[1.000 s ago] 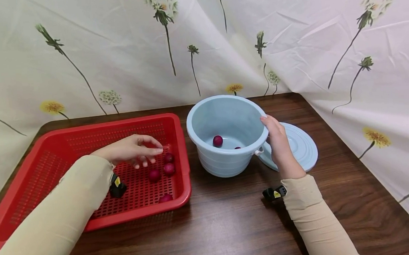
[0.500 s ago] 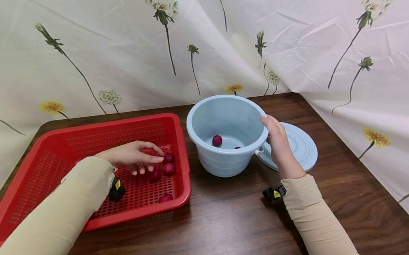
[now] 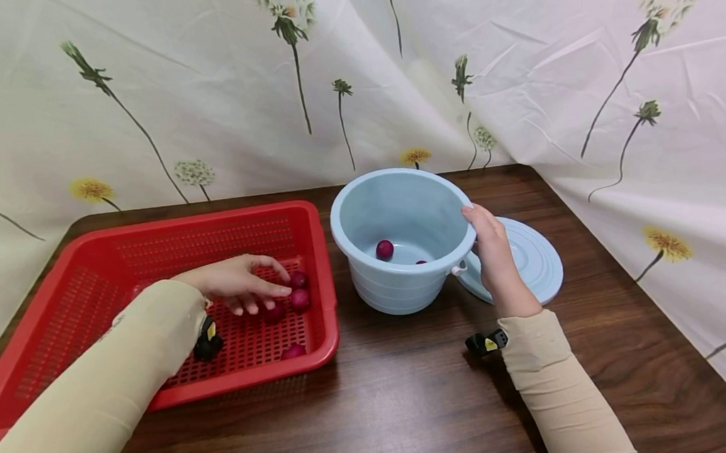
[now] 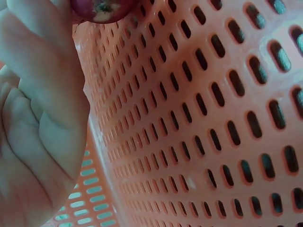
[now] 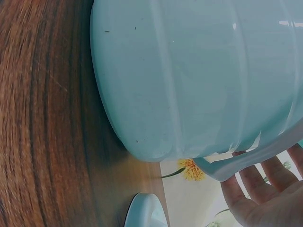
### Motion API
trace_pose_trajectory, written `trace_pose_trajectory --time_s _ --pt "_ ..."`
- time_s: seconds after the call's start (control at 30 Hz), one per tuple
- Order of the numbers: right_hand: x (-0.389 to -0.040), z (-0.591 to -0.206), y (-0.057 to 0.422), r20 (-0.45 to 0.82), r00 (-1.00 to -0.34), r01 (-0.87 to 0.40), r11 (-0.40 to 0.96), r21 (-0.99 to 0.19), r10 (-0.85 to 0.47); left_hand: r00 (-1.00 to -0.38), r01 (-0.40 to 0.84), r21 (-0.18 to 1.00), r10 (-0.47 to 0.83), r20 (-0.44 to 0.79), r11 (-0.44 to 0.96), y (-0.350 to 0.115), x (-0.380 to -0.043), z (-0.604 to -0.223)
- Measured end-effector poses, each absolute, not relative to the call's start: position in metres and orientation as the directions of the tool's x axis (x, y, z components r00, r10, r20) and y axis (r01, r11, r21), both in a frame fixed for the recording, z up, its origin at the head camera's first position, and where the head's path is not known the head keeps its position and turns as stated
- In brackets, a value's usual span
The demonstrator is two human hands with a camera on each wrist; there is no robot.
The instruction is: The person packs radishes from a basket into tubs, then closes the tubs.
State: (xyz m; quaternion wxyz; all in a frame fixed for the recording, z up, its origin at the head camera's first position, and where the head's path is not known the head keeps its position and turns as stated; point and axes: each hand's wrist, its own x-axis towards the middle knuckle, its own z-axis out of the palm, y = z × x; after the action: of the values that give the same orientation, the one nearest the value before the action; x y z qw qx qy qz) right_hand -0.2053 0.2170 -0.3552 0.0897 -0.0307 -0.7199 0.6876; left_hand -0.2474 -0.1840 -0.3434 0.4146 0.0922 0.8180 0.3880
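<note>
Inside the red perforated plastic basket, my left hand reaches over several dark red, plum-like fruits. Its thumb and index finger are spread, the tips right at two of them, the nearer being this plum. One plum shows at the top of the left wrist view, beside the fingers. My right hand grips the rim of a light blue bucket at its right side; fingers show past the bucket's edge in the right wrist view. Two plums, one mostly hidden by the rim, lie in the bucket.
A light blue round lid lies on the dark wooden table, right of the bucket and partly behind the right hand. Another plum lies by the basket's front wall. A flower-printed white cloth hangs behind the table.
My left hand has lowered toward the plums at the basket's right side, its thumb now at one of them. The right hand and bucket stay in place.
</note>
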Motion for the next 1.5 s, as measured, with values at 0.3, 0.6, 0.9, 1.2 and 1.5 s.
trace_pose_trajectory --time_s 0.3,0.6,0.9,1.2,1.5 --pt "-0.205 -0.355 0.218 0.095 -0.982 -0.086 0.061 -0.994 0.164 -0.622 -0.176 0.684 0.459 -0.635 0.708 -0.187 -0.246 -0.341" --pt "-0.206 -0.356 0.218 0.094 -0.982 -0.085 0.057 -0.995 0.166 -0.576 -0.196 0.651 0.452 -0.682 0.733 -0.193 -0.244 -0.337" --pt "-0.206 -0.355 0.218 0.086 -0.983 -0.077 0.059 -0.995 0.165 -0.521 -0.232 0.606 0.429 -0.738 0.761 -0.197 -0.244 -0.339" --pt "-0.205 -0.355 0.217 0.077 -0.983 -0.068 0.059 -0.996 0.166 -0.504 -0.221 0.573 0.411 -0.760 0.789 -0.196 -0.242 -0.339" --pt "-0.205 -0.355 0.217 0.076 -0.983 -0.069 0.050 -0.996 0.168 -0.524 -0.183 0.618 0.456 -0.719 0.764 -0.194 -0.245 -0.328"
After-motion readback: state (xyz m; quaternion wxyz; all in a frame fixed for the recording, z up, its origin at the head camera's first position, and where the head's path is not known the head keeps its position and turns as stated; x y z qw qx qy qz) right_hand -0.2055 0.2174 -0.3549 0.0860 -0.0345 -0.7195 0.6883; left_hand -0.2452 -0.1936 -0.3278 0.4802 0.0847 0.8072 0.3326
